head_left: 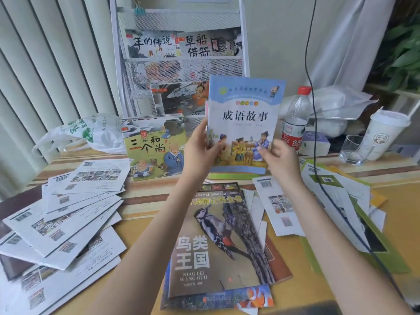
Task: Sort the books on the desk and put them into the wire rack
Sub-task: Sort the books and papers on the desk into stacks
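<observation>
I hold a blue-and-white storybook [245,114] upright above the desk, in front of the white wire rack [181,64]. My left hand [200,148] grips its lower left edge and my right hand [281,158] grips its lower right corner. The rack's upper mesh pocket holds two picture books [181,44], and a lower pocket holds another [181,98]. A monk picture book [154,148] leans upright on the desk to the left. A woodpecker book [218,242] lies flat below my arms on top of other books, one with a clownfish cover [250,298].
Several white-backed books [63,219] are fanned across the desk's left side, and more lie at the right [336,201]. A water bottle [295,119], a glass [354,148], a lidded cup [384,133], a plastic bag [86,133] and a hanging black cable [313,110] are nearby.
</observation>
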`<state>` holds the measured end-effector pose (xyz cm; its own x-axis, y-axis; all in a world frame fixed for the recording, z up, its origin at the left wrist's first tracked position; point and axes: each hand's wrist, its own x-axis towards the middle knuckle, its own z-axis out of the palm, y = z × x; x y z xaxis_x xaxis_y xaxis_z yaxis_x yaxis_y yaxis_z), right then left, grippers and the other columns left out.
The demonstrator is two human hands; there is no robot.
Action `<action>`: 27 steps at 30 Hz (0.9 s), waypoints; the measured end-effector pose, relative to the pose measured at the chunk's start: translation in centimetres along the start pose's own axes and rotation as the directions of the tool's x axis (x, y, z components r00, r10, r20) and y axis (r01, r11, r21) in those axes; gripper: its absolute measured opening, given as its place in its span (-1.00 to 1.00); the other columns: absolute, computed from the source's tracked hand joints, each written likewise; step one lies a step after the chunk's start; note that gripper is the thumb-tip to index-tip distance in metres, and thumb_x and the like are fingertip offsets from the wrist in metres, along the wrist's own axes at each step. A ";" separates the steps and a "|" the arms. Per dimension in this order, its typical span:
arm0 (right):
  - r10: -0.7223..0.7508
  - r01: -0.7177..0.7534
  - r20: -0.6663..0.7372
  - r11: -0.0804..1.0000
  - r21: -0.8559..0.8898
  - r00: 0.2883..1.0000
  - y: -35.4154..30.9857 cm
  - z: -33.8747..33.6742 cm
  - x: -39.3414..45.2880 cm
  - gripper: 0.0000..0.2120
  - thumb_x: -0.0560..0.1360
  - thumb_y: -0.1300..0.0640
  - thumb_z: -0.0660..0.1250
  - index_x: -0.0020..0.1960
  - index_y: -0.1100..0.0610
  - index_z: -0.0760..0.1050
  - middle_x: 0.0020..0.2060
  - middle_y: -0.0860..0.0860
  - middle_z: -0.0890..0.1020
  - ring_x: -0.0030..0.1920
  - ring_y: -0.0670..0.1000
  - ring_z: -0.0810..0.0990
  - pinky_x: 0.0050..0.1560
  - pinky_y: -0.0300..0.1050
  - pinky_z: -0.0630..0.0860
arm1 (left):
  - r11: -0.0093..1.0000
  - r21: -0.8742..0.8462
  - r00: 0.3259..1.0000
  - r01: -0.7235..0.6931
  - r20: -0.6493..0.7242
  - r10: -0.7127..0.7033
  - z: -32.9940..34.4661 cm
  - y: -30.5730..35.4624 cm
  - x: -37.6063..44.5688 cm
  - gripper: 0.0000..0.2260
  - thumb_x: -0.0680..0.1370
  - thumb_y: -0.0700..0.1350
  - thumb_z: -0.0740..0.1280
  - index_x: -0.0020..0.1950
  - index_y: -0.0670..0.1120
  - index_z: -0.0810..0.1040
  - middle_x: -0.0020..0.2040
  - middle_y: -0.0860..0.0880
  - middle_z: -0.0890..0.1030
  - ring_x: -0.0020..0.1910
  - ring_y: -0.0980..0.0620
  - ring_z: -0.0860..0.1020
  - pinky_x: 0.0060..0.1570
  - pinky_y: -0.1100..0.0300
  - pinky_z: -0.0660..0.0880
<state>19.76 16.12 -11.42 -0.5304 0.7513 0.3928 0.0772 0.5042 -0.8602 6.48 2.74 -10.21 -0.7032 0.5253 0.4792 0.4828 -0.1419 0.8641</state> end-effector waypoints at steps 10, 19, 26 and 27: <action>-0.072 0.058 -0.031 0.939 -0.340 0.997 8.2 2.8 2.4 -0.64 0.54 0.01 0.28 -0.33 0.04 0.20 -0.50 -0.04 0.32 -0.49 -0.09 0.25 -0.49 -0.19 0.12 | 0.872 0.490 0.999 -0.006 0.032 -0.011 4.7 -9.5 0.8 -0.25 0.56 -0.13 0.30 0.46 0.08 -0.23 0.48 -0.26 0.19 0.46 -0.28 0.15 0.38 -0.11 0.07; 0.041 -0.119 -0.173 0.875 -0.470 0.984 6.6 -0.9 1.5 -0.70 0.63 0.03 0.04 0.03 0.15 0.49 -0.06 0.12 0.64 -0.05 0.17 0.56 -0.04 0.01 0.46 | 0.803 0.546 0.967 -0.240 0.060 0.248 4.8 -8.1 -0.9 -0.46 0.53 -0.33 0.27 0.49 -0.14 0.21 0.43 -0.26 0.28 0.41 -0.14 0.18 0.39 0.04 0.12; 0.407 -0.136 0.183 0.639 -0.757 0.895 4.7 -4.7 -6.7 -0.19 0.44 -0.38 0.14 0.51 -0.18 -0.20 0.54 -0.08 -0.13 0.52 0.09 -0.23 0.39 0.40 -0.15 | 0.715 0.554 0.887 -0.426 0.412 0.209 5.1 -4.8 -3.4 -0.59 0.48 -0.36 0.25 0.32 -0.18 0.46 0.26 -0.15 0.52 0.28 -0.16 0.40 0.28 -0.02 0.36; 0.399 -0.105 0.197 0.620 -0.778 0.895 4.5 -4.4 -8.2 -0.15 0.41 -0.42 0.12 0.50 -0.19 -0.26 0.53 -0.08 -0.20 0.51 0.08 -0.30 0.38 0.39 -0.21 | 0.783 0.508 0.890 -0.358 0.438 0.123 5.4 -3.7 -4.2 -0.63 0.55 -0.30 0.22 0.36 -0.15 0.42 0.27 -0.13 0.51 0.28 -0.12 0.40 0.26 0.04 0.35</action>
<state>28.22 14.11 -17.11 -0.6104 0.7901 -0.0559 0.7603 0.5646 -0.3212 10.48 5.58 -16.27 -0.3379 0.8179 0.4656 0.8953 0.1268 0.4269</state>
